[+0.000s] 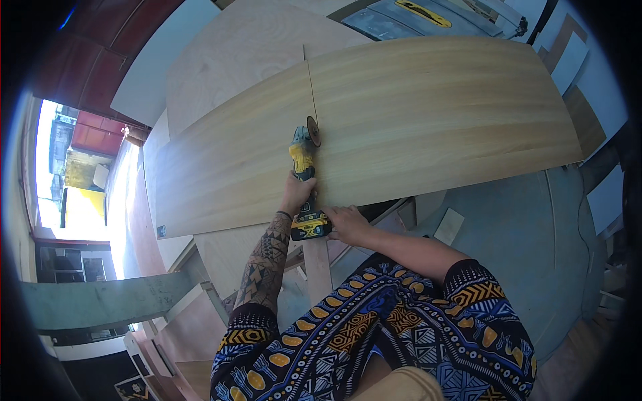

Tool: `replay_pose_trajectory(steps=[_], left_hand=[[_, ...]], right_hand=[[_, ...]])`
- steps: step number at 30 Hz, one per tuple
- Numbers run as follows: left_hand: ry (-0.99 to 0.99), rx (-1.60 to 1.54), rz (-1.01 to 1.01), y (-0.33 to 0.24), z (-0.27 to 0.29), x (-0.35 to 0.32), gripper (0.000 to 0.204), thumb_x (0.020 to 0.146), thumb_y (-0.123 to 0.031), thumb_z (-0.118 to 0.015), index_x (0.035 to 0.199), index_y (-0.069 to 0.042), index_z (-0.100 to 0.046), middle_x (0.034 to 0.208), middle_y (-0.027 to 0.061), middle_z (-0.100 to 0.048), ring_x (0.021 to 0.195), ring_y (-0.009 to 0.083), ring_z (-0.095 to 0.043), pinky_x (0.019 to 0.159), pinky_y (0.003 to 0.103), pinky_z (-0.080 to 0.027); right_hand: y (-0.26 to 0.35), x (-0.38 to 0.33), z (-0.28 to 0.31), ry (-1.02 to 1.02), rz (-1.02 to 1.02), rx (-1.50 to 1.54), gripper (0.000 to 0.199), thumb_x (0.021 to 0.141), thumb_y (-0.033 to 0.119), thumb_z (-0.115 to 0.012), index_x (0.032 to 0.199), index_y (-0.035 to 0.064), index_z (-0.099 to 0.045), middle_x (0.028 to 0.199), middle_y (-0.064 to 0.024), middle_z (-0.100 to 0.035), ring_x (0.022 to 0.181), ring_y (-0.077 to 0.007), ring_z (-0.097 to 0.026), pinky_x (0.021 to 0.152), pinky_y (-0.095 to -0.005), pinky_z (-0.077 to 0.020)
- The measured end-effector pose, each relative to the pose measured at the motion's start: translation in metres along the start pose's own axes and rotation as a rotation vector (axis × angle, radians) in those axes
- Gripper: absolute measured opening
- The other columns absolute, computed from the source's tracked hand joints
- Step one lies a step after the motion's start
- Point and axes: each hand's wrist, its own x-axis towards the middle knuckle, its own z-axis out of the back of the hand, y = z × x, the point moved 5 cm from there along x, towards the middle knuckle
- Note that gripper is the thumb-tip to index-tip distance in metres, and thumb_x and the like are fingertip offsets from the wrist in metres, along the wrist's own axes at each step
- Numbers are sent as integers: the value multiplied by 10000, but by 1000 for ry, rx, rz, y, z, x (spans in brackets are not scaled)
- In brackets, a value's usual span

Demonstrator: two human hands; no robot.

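Note:
A yellow and black cordless angle grinder points away from me over a large wood-grain panel. My left hand is wrapped round its body. My right hand is by the battery at the grinder's rear, its fingers bent against the right side, close to the panel's near edge. The thin round disc stands on edge at the near end of a narrow dark cut that runs to the panel's far edge. Whether the disc is spinning cannot be made out.
Pale plywood lies beyond and under the panel. A table saw with a yellow insert stands at the far right. Wood offcuts and strips lie below the near edge. A grey-green surface spreads at right, with a thin cable beside it.

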Motion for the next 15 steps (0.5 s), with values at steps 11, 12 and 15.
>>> replay_pose_trajectory(steps=[11, 12, 15], left_hand=[[8, -35, 4, -4, -1, -5, 425, 926, -20, -729, 1264, -21, -471, 852, 91, -680, 620, 186, -690, 548, 365, -612], [8, -34, 5, -5, -1, -6, 425, 926, -20, -729, 1264, -21, -471, 852, 91, -680, 620, 186, -690, 548, 365, -612], [-2, -44, 4, -3, 2, -8, 431, 925, -20, -731, 1268, -28, -471, 855, 90, -679, 628, 186, -692, 553, 367, -614]], right_hand=[[2, -3, -2, 38, -4, -35, 869, 880, 304, -915, 1593, 60, -482, 1438, -188, -683, 1380, -367, -655, 1145, -547, -457], [2, -3, -2, 38, -4, -34, 869, 880, 304, -915, 1593, 60, -482, 1438, -188, -683, 1380, -367, -655, 1145, -547, -457], [4, -2, -3, 51, 10, -39, 882, 884, 307, -912, 1606, 58, -470, 1441, -186, -682, 1386, -369, -652, 1155, -546, -451]])
